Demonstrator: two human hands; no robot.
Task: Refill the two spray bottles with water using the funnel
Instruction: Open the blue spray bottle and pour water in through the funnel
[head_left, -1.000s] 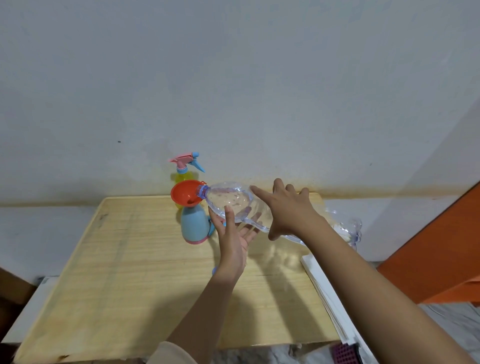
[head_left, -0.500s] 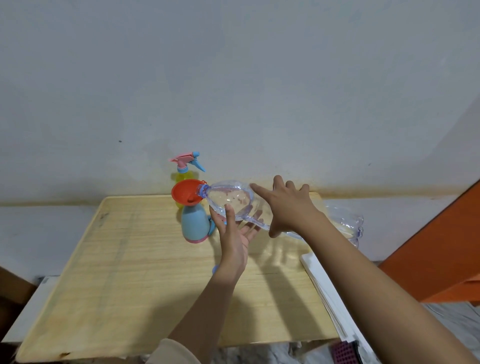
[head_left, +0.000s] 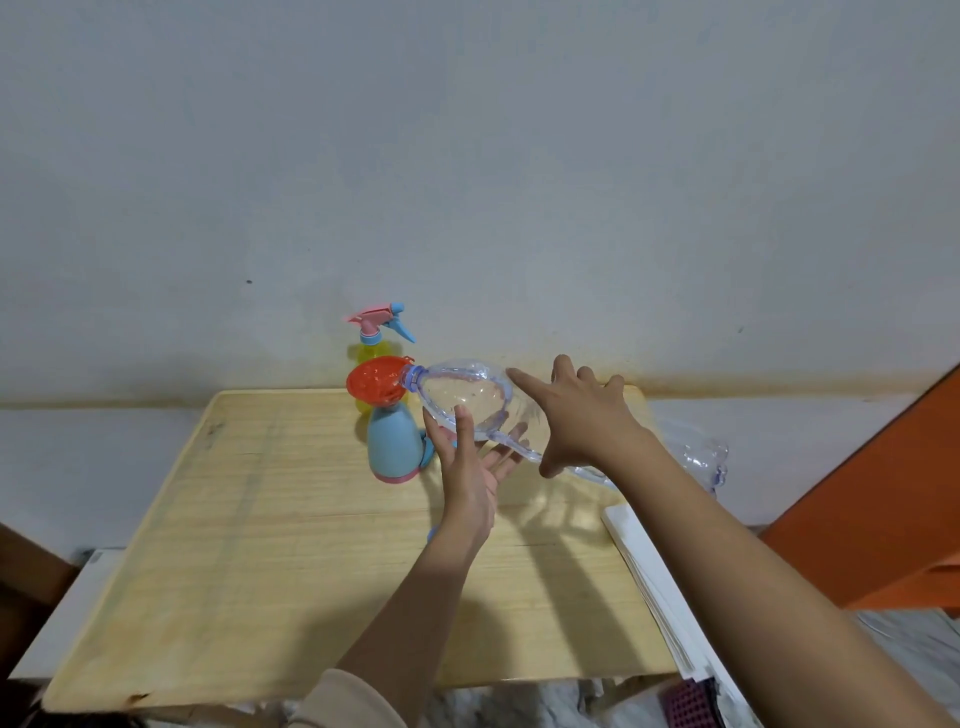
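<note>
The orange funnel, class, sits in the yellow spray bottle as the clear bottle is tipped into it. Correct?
No. The head view shows the orange funnel in the blue spray bottle as the clear bottle is tipped into it.

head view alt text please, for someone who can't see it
Two hands tip a large clear bottle so its mouth meets an orange funnel set in a blue spray bottle: left hand beneath, right hand spread on top. A yellow spray bottle stands behind them on a wooden table against a pale wall.
</note>
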